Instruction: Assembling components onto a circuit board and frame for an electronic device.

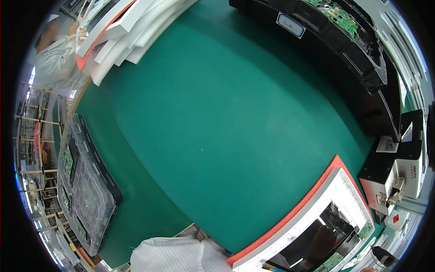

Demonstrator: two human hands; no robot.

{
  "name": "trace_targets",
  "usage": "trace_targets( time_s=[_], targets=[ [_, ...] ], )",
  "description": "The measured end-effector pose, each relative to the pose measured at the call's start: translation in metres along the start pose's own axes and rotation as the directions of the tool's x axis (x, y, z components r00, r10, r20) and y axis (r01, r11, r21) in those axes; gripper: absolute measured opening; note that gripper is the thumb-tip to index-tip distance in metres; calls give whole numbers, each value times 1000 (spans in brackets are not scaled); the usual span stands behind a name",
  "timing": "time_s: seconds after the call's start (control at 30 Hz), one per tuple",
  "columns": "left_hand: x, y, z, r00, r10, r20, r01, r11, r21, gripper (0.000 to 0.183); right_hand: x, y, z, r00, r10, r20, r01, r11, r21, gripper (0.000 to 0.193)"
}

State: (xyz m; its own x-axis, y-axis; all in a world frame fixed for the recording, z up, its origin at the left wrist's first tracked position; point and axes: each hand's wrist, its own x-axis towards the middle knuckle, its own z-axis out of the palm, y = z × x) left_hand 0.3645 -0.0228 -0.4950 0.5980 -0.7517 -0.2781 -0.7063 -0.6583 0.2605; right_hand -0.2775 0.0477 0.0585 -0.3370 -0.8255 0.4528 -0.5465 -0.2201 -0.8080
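The left hand and right hand are lying outside the view, so how far the fingers are opening, or what they are gripping, cannot be told. Pinstriped cloth (170, 254) is showing at the lower edge; right of it, a white-framed display panel (308, 215) is resting on red foam (332, 166). Beyond, a green mat (217, 127) is stretching between clear plastic trays (86, 190) leftward, white foam sheets (142, 41) upper left, and a black bin (324, 38) holding circuit boards (342, 20) upper right.
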Motion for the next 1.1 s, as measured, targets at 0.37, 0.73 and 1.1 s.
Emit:
trace_targets(
  time_s=[0.37, 0.73, 1.1],
  targets=[
    [-11, -16, -4, 999, 43, 2, -44, 998, 53, 27, -3, 8, -1, 996, -86, -30, 85, 996, -41, 23],
    [-195, -72, 8, 915, 358, 185, -402, 781, 478, 25, -43, 0, -16, 999, -27, -47, 37, 973, 229, 18],
    [-253, -30, 56, 706, 315, 634, -504, 853, 137, 26, -82, -32, -46, 985, -39, -168, 87, 953, 289, 23]
  ],
)
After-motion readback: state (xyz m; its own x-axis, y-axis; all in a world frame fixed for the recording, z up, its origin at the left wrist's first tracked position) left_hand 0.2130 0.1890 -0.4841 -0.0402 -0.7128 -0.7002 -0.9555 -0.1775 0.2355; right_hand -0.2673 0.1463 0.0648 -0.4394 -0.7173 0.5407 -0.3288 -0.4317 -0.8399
